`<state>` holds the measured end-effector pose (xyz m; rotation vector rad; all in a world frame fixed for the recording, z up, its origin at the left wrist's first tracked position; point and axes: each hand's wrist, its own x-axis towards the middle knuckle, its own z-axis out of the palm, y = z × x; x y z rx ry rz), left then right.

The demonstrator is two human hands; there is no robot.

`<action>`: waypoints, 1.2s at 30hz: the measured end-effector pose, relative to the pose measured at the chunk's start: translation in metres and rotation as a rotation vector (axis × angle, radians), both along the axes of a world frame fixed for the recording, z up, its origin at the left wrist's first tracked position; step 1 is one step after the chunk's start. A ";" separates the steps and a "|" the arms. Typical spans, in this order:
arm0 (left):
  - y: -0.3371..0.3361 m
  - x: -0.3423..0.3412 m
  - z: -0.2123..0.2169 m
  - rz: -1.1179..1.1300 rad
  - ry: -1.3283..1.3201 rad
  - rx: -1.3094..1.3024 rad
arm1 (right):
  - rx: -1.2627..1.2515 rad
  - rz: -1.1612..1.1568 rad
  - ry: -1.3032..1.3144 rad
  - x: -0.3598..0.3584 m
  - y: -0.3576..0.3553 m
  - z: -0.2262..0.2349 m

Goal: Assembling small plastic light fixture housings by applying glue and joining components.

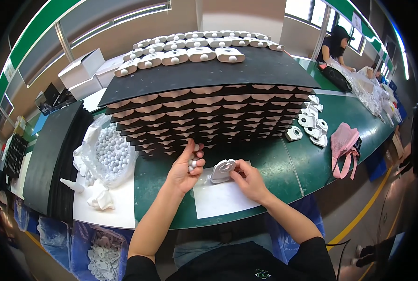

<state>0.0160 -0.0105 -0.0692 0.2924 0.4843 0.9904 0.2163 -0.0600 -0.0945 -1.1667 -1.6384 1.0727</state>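
Note:
Several small white balls sit in my left hand, its fingers curled round them. To its right, my right hand pinches a flat white plastic part with a round hole, held upright over a sheet of white paper. Ahead of both hands rises a tall stack of black boards with rows of pale parts between the layers. On its top board stand rows of white plastic housings, each with a white ball at its front.
Left of the stack lies a clear bag of white balls, with a white squeeze bottle and crumpled tissue nearby. Black boards lean farther left. At right are loose white parts and a pink mesh pouch. A co-worker sits beyond.

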 end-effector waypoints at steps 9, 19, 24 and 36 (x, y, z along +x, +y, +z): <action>-0.010 0.001 0.003 0.058 0.061 0.092 | 0.057 -0.074 0.064 -0.001 -0.001 -0.003; -0.011 0.003 0.001 0.058 0.154 0.160 | 0.174 -0.030 -0.090 -0.004 -0.001 0.003; -0.017 0.009 0.005 -0.025 0.275 0.185 | -0.349 0.060 0.742 0.013 0.003 0.008; -0.026 0.015 0.006 -0.130 0.331 0.289 | 0.063 0.127 0.645 0.020 0.000 0.010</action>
